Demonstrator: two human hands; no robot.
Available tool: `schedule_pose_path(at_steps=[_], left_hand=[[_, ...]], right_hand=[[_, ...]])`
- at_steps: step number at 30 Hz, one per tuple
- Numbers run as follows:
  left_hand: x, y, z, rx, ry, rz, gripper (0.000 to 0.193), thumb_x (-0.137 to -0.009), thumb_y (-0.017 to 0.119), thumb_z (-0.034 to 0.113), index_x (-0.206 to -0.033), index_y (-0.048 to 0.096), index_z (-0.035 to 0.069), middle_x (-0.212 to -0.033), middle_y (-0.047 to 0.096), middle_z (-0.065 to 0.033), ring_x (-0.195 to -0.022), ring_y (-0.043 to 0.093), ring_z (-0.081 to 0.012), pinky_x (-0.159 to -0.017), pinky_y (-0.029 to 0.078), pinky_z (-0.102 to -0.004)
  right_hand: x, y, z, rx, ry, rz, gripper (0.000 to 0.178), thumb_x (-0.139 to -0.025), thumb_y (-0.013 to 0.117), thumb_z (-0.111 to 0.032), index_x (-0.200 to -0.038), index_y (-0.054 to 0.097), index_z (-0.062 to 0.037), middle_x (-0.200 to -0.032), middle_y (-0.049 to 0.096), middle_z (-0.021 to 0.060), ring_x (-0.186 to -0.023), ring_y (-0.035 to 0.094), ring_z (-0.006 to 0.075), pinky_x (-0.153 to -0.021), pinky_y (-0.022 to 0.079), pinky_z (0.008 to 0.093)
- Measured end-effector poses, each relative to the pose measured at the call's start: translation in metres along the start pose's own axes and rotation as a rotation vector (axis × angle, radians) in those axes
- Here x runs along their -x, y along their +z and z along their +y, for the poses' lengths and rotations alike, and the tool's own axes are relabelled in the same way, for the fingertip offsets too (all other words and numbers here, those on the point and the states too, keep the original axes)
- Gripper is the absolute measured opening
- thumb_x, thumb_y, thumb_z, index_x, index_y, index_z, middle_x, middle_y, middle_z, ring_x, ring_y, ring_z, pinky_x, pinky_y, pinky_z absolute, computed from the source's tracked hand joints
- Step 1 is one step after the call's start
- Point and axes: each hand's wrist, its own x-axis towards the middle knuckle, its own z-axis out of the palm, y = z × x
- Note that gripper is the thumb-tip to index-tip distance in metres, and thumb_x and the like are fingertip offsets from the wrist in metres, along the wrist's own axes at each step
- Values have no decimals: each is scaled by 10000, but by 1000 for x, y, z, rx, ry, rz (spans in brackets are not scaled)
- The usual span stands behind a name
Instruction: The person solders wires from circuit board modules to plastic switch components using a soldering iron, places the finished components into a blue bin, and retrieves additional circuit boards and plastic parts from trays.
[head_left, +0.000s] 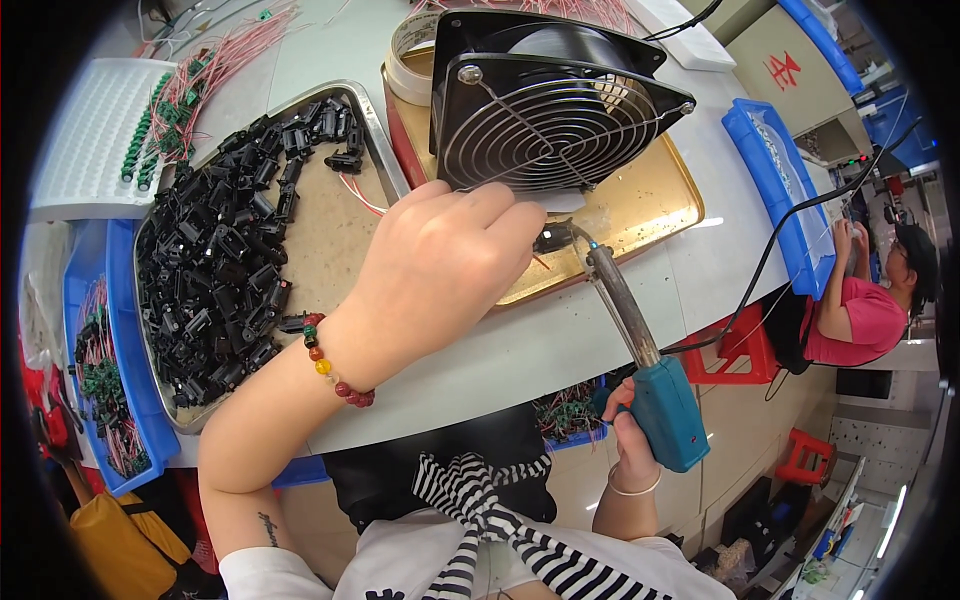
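Note:
My left hand (pixel 455 265) is closed, its fingers pinching a small black plastic housing (pixel 553 237) just in front of the fan. Thin red and white wires (pixel 358 192) run out on the far side of this hand. My right hand (pixel 632 450) grips a teal soldering gun (pixel 670 415) by its handle. The gun's long metal barrel slants up and left, and its bent tip meets or nearly meets the black housing; I cannot tell whether they touch. Beneath the housing lies a brownish-gold board (pixel 660 205).
A black fan (pixel 560 130) with a wire guard stands on the board beside a tape roll (pixel 408 75). To the left, a metal tray (pixel 392 150) holds many black housings. Blue bins (pixel 125 400) hang near the table edge. A black cable (pixel 765 260) crosses on the right; a seated person (pixel 860 310) works beyond.

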Motion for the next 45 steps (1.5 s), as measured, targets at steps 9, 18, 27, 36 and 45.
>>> schedule_pose_path(at_steps=[9, 18, 27, 36, 45], left_hand=[[0, 0, 0, -4, 1, -10, 118, -707, 638, 34, -823, 625, 47, -653, 525, -45, -544, 507, -213, -525, 405, -306], [0, 0, 0, -5, 11, -2, 108, -707, 643, 41, -813, 623, 49, -643, 505, -46, -532, 488, -217, -518, 400, -308], [0, 0, -1, 2, 6, -7, 110, -705, 648, 42, -813, 624, 47, -652, 515, -45, -531, 484, -218, -517, 401, -307], [0, 0, -2, 53, -13, 1, 99, -717, 643, 43, -812, 619, 56, -662, 535, -46, -549, 512, -220, -526, 413, -300], [-5, -21, 0, -44, 129, -71, 159, -669, 637, 108, -826, 617, 97, -879, 555, -28, -736, 535, -212, -627, 427, -335]], right_hand=[[-3, 5, -7, -75, 4, -10, 362, -672, 702, -202, -889, 603, 71, -817, 567, 119, -597, 535, 158, -502, 412, 235], [4, 3, -3, -159, 22, 8, 499, -696, 651, -216, -1082, 514, 68, -999, 539, 182, -578, 520, 178, -527, 413, 250], [3, 2, -2, -182, 34, -14, 494, -693, 645, -207, -1075, 509, 75, -993, 538, 181, -569, 525, 172, -520, 414, 242], [1, 1, -2, -200, -10, -26, 476, -694, 616, -175, -1076, 499, 85, -996, 536, 200, -561, 529, 176, -519, 418, 241], [1, -6, -2, -258, -2, -36, 481, -701, 656, -207, -1080, 523, 58, -1018, 530, 170, -615, 535, 174, -542, 428, 247]])
